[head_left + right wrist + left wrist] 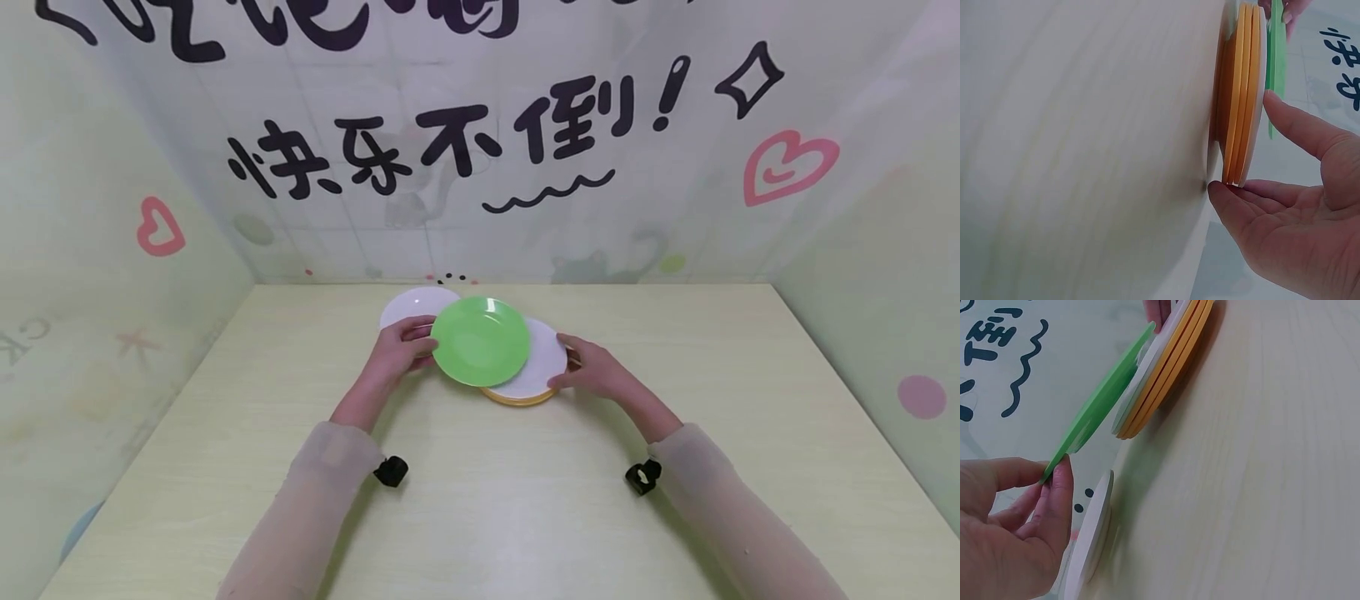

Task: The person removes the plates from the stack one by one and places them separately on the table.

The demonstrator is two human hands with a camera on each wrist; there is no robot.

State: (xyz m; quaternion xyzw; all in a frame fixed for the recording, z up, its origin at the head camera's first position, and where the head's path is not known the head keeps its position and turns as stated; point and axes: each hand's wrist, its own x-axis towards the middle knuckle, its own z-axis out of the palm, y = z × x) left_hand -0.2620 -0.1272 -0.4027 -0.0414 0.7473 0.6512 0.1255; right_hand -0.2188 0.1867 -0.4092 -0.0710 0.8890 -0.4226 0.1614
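Observation:
My left hand (399,350) pinches the left rim of a green plate (482,342) between thumb and fingers. In the left wrist view the plate is tilted off the table, its far edge close to a white plate (546,362). That white plate tops a stack with several orange plates (1244,106) under it. At the stack's right side, my right hand (596,369) grips the rim, thumb and fingers spread around the edge. Behind the left hand lies another white plate (408,304), partly hidden by the fingers.
The pale wooden table (480,500) extends in front of the plates and to both sides. A printed white backdrop (465,233) rises at the back edge, with side walls left and right. A black wrist device (392,472) hangs by the left sleeve; its twin (642,477) is at the right.

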